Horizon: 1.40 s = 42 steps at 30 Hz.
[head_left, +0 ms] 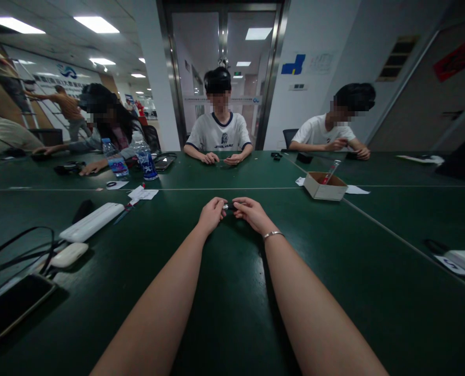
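Observation:
A small object with a shiny silver end and a black body [229, 207] spans the gap between my two hands, just above or on the green table [232, 271]; which of the two I cannot tell. Its silver end meets the pinched fingers of my left hand [212, 213]. Around the black end, the thumb and fingers of my right hand [252, 211] are closed. My fingers cover much of the object, so its exact kind does not show. A silver bracelet [274, 234] circles my right wrist.
Left of my arms lie a phone [16, 308], a cream case [70, 255], a white power bank-like block [93, 221] and cords. Two bottles [146, 159] stand beyond them. An open box [325, 187] sits ahead right. Several people in headsets sit across the table.

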Each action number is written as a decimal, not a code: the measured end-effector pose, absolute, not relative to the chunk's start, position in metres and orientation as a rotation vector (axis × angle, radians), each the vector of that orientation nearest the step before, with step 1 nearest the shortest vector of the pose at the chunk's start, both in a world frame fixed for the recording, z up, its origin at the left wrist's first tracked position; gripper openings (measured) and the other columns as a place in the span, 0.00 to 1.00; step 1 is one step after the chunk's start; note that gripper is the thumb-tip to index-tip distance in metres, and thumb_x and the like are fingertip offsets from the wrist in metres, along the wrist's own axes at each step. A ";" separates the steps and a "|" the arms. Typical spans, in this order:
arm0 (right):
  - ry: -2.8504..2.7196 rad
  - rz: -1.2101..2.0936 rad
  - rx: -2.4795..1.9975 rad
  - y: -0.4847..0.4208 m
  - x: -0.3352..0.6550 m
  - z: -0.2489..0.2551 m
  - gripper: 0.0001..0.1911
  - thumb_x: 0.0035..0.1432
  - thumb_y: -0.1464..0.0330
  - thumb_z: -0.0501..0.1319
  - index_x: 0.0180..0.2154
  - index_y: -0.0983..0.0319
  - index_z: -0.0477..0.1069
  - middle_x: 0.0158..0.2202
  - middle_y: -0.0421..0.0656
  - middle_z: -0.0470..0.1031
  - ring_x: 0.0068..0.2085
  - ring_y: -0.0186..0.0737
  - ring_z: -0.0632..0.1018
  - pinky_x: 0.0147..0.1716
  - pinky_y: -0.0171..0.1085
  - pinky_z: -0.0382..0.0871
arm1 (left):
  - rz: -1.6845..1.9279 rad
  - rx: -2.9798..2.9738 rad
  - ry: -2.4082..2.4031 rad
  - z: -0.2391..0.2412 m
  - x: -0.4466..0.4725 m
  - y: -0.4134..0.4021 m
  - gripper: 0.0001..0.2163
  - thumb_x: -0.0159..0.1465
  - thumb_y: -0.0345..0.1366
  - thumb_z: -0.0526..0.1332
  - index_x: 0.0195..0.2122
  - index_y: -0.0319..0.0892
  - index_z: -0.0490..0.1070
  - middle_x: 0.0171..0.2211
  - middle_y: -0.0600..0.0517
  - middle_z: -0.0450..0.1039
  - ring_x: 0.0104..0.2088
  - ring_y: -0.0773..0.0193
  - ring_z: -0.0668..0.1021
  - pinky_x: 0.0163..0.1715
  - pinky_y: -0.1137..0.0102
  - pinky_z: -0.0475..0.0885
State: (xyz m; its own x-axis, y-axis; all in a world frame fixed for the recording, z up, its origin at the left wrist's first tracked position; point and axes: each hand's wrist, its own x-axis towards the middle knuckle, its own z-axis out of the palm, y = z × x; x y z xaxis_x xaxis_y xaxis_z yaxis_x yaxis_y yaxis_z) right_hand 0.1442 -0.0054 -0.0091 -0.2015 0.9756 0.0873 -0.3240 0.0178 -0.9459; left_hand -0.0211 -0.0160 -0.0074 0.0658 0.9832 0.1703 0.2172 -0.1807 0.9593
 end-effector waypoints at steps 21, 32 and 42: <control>-1.179 1.473 -0.807 -0.007 0.146 -0.008 0.12 0.48 0.74 0.72 0.36 0.65 0.76 0.27 0.42 0.75 0.25 0.31 0.76 0.24 0.27 0.72 | 1.217 1.563 1.226 -0.011 -0.021 -0.016 0.14 0.67 0.42 0.49 0.42 0.41 0.70 0.20 0.56 0.64 0.18 0.71 0.66 0.19 0.78 0.60; -1.194 1.466 -0.811 -0.008 0.145 -0.006 0.12 0.47 0.72 0.73 0.35 0.65 0.76 0.26 0.41 0.74 0.25 0.31 0.75 0.23 0.26 0.73 | 1.198 1.552 1.262 -0.006 -0.021 -0.018 0.11 0.64 0.35 0.51 0.45 0.42 0.69 0.24 0.56 0.65 0.20 0.71 0.67 0.19 0.77 0.61; -1.159 1.465 -0.804 -0.006 0.145 -0.008 0.12 0.47 0.72 0.73 0.35 0.65 0.76 0.28 0.42 0.75 0.25 0.31 0.75 0.23 0.26 0.72 | 1.225 1.546 1.301 -0.002 -0.019 -0.021 0.14 0.62 0.33 0.54 0.48 0.42 0.66 0.35 0.52 0.69 0.21 0.72 0.70 0.18 0.77 0.62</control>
State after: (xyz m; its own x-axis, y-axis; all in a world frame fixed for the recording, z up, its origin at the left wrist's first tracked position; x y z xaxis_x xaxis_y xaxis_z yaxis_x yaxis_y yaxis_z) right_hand 0.1453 -0.0065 -0.0079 -0.2201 0.9706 0.0980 -0.3188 0.0233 -0.9475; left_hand -0.0191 -0.0214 -0.0020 0.0210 0.9807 0.1943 0.2527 -0.1932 0.9481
